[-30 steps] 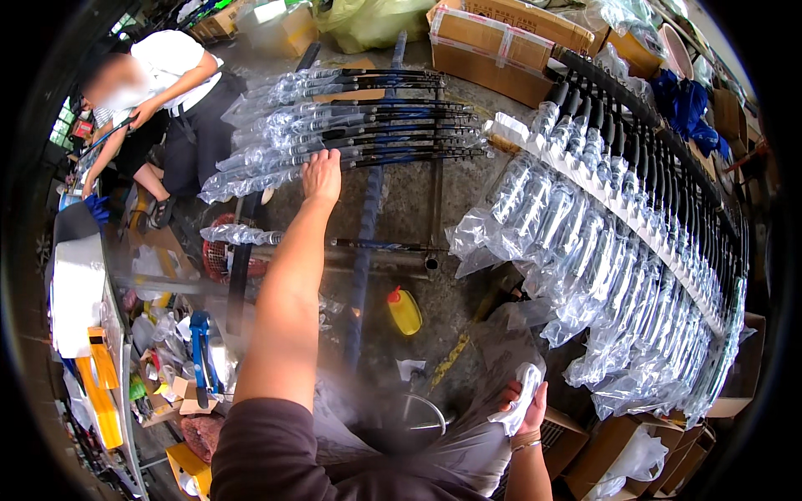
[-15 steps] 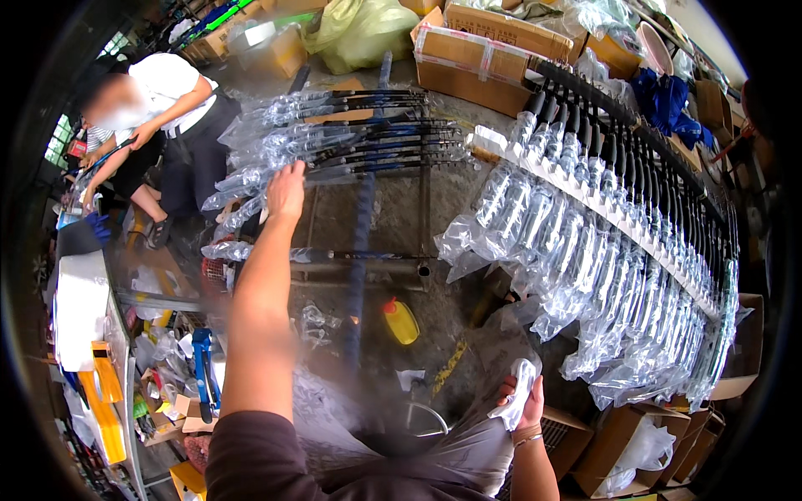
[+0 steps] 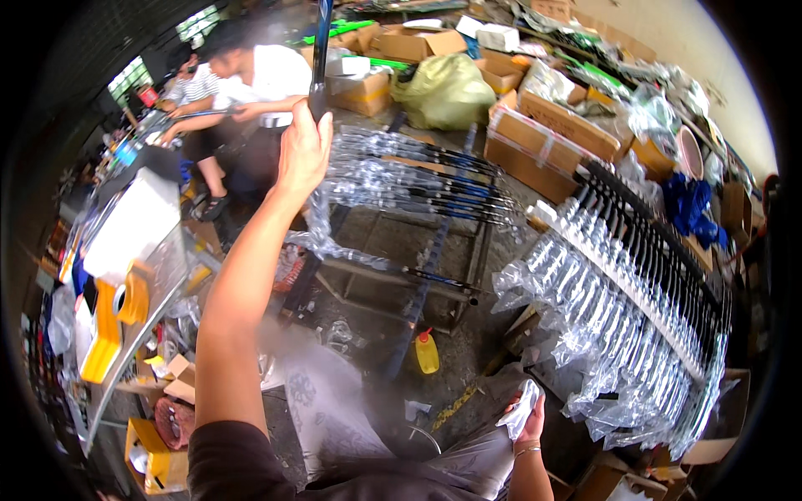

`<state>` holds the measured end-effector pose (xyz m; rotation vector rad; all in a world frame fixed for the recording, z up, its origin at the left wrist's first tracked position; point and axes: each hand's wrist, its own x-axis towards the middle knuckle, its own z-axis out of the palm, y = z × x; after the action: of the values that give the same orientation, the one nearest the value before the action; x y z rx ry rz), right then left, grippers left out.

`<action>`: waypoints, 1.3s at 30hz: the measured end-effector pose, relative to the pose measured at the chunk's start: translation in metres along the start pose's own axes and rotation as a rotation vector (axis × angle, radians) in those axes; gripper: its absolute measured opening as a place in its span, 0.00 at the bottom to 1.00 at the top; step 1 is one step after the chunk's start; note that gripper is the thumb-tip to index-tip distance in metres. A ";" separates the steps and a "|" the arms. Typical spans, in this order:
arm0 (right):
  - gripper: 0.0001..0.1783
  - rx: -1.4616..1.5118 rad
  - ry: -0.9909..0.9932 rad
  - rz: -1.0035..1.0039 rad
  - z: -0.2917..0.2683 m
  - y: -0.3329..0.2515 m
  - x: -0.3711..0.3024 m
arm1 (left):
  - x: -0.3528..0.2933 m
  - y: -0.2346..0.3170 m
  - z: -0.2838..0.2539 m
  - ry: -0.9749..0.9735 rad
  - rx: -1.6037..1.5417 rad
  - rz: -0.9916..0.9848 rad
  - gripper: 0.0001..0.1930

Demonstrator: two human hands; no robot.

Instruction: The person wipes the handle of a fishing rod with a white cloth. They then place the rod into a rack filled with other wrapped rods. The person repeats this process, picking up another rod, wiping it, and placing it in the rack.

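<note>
Left hand (image 3: 302,154): fingers closed round upright dark rod (image 3: 321,54); right hand (image 3: 531,424): fingers curled on white wad (image 3: 520,407); plastic-wrapped rods (image 3: 418,177) lie toward far edge of metal frame (image 3: 478,269).

left: table (image 3: 170,260) | ahead: rods (image 3: 418,178) across long bar (image 3: 433,250) | right: racked rods (image 3: 622,288) | floor, centre: bottle (image 3: 427,353)

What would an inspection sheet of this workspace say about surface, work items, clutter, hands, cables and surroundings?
Surface: grey floor, with a metal frame standing on it.
Work items: bagged rods lie across the frame; another row lines the right side.
Clutter: yellow bottle and plastic scraps below the frame.
Hands: left hand grips a dark rod; right hand holds a white wad.
Cables: nothing seen.
Surroundings: cartons, greenish bag, two people.
</note>
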<state>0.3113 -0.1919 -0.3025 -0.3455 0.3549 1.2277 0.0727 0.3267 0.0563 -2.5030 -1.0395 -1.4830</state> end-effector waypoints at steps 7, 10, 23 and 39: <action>0.27 -0.212 0.102 -0.067 0.000 0.004 -0.005 | -0.067 0.074 -0.155 0.027 -0.656 -0.285 0.10; 0.26 -0.380 0.108 -0.073 0.006 0.013 -0.007 | -0.117 0.080 -0.195 0.081 -0.788 -0.352 0.09; 0.16 -0.871 0.303 -0.127 0.001 0.030 0.013 | -0.259 0.076 -0.225 0.188 -1.156 -0.556 0.12; 0.16 -1.232 -0.146 -0.136 0.192 0.159 0.002 | -0.315 0.102 -0.210 0.061 -1.635 -0.832 0.27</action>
<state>0.1753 -0.0584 -0.1420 -1.2932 -0.6025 1.2043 -0.1270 0.0076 -0.0526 -2.5845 -1.0677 -3.8428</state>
